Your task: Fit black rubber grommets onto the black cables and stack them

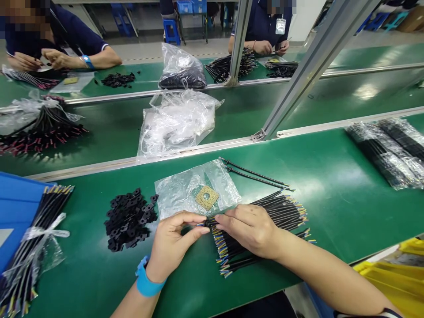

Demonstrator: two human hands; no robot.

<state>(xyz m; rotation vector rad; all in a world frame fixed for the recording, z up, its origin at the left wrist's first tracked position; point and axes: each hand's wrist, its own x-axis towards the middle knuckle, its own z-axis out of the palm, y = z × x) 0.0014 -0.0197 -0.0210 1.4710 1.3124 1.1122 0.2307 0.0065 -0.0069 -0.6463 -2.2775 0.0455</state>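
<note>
My left hand point(174, 243) and my right hand point(247, 229) meet over the green bench mat point(331, 221), both pinching a short black multi-core cable point(207, 223) with a small black rubber piece on it. Under my right wrist lies a loose fan of similar cables point(261, 234) with yellow, blue and red wire ends. Just above my fingers is a clear plastic bag point(175, 194) holding a square cork-coloured gasket point(207, 197). A heap of black rubber pieces point(129, 218) sits left of my left hand.
Two single black cables point(255, 174) lie beyond the bag. A tied cable bundle point(31, 251) rests on a blue board point(16, 207) at left, and bagged bundles point(387, 152) lie at right. A metal rail point(142, 163) backs the bench, with co-workers' hands point(263, 46) at the far bench.
</note>
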